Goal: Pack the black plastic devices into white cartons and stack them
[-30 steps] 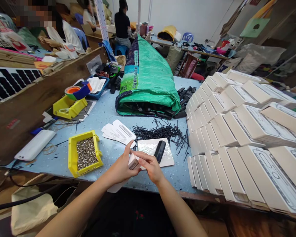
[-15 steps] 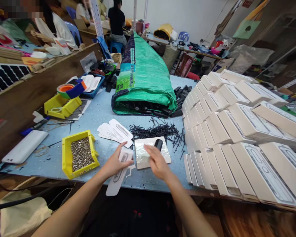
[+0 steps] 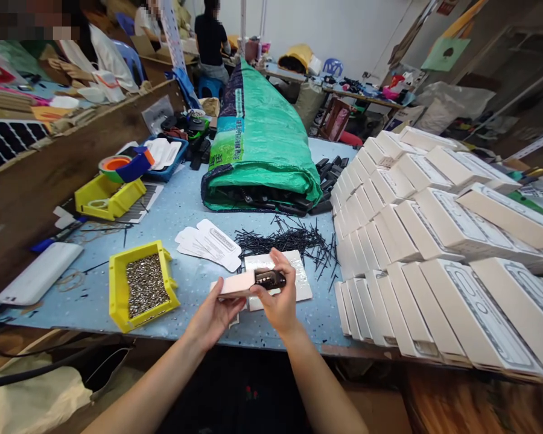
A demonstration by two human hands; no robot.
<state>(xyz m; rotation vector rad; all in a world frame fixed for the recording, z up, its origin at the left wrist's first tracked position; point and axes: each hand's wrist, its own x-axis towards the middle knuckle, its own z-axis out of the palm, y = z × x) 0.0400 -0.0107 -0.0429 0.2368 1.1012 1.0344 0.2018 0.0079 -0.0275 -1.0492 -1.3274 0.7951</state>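
Note:
My left hand (image 3: 215, 313) is closed around a small white cardboard box (image 3: 238, 283), held level above the table's front part. From the box's right end sticks a black oblong object (image 3: 270, 279) with a row of small light marks along its side. My right hand (image 3: 281, 298) grips that black object between thumb and fingers, the forefinger raised. Part of the object is inside the box and hidden. Beneath the right hand lies a square pad with a shiny silvery top (image 3: 302, 277). Several white printed cards (image 3: 212, 241) lie fanned out just beyond my left hand.
A yellow bin (image 3: 116, 289) of small metal pieces stands left. Thin black sticks (image 3: 289, 237) lie heaped behind the pad. Farther back is a green woven sack (image 3: 271, 138) with black pieces in its mouth. Stacked white boxes (image 3: 402, 241) line the right side. Other people sit beyond.
The flattened white box in my left hand is now opened up and turned level. My right hand has picked up the black object from the pad and put it partly into the box.

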